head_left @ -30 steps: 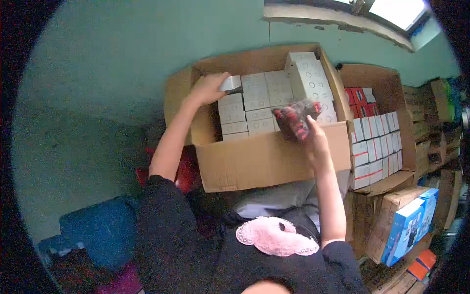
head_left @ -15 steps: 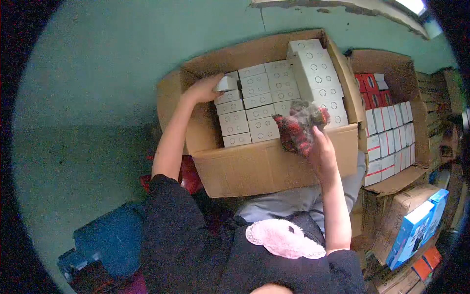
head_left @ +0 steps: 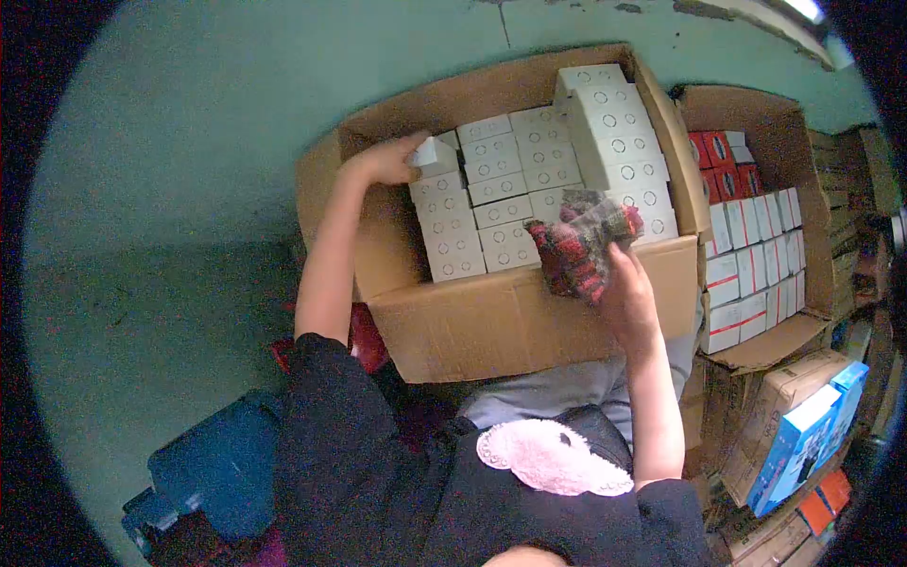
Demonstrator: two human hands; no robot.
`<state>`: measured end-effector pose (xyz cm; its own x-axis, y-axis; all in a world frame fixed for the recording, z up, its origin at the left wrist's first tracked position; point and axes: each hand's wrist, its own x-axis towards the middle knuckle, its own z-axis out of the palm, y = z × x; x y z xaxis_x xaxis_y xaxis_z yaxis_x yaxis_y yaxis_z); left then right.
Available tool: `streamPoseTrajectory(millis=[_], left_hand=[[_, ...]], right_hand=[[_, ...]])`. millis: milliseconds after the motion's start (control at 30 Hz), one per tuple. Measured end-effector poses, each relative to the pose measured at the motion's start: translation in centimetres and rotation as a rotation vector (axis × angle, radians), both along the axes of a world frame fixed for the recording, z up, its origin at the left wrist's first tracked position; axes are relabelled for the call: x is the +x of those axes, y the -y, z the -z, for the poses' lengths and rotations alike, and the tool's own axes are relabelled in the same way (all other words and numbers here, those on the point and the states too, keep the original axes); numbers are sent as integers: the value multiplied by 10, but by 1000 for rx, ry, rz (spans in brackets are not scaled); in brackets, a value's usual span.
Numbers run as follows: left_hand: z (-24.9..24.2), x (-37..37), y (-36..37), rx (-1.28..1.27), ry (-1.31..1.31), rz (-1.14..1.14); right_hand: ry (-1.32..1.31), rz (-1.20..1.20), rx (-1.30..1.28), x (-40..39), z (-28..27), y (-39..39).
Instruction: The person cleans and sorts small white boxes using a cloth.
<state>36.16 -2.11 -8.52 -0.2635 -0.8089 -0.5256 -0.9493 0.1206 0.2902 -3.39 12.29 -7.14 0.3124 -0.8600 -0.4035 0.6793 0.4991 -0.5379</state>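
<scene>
My left hand (head_left: 385, 163) grips a small white box (head_left: 434, 156) at the top of the leftmost column inside a large cardboard carton (head_left: 529, 329). Rows of similar white boxes (head_left: 499, 210) with dashed circles on their faces fill the carton, and the right-hand column stands higher. In my right hand (head_left: 627, 293) is a crumpled red and dark checked cloth (head_left: 574, 250), held over the carton's near edge. The fingers are closed around its lower right side.
On the right, a second carton (head_left: 756, 352) holds white boxes with red stripes (head_left: 742, 279) and several red boxes (head_left: 720, 165). Blue boxes (head_left: 803, 444) lean below it. A blue item (head_left: 217, 463) lies at the lower left. A green wall (head_left: 189, 170) stands behind.
The view has shifted slightly. My left hand stays at the white box, which sits a little further left and lines up with its column. My right hand still holds the checked cloth.
</scene>
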Motion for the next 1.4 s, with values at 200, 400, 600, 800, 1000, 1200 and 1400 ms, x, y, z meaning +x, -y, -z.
streamPoseTrajectory(millis=[200, 400, 600, 800, 1000, 1200, 1400], left_hand=[[-24, -9, 31, 152, 75, -5], [16, 2, 47, 166, 46, -3], [105, 3, 16, -49, 148, -44], [119, -28, -17, -126, 150, -350], [167, 15, -4, -259, -32, -505], [103, -11, -23, -17, -265, -1026], [165, -2, -36, -89, -703, -803]], right_hand=[[23, -16, 58, -3, -2, 0], [-35, -11, 54, -1, -12, -3], [-25, -11, 45, -5, -1, -3], [-2, -48, 52, -6, 1, -1], [-68, -81, 20, -5, 0, -2], [21, -32, 31, -2, -6, -1], [5, -37, 30, -3, -5, 0]])
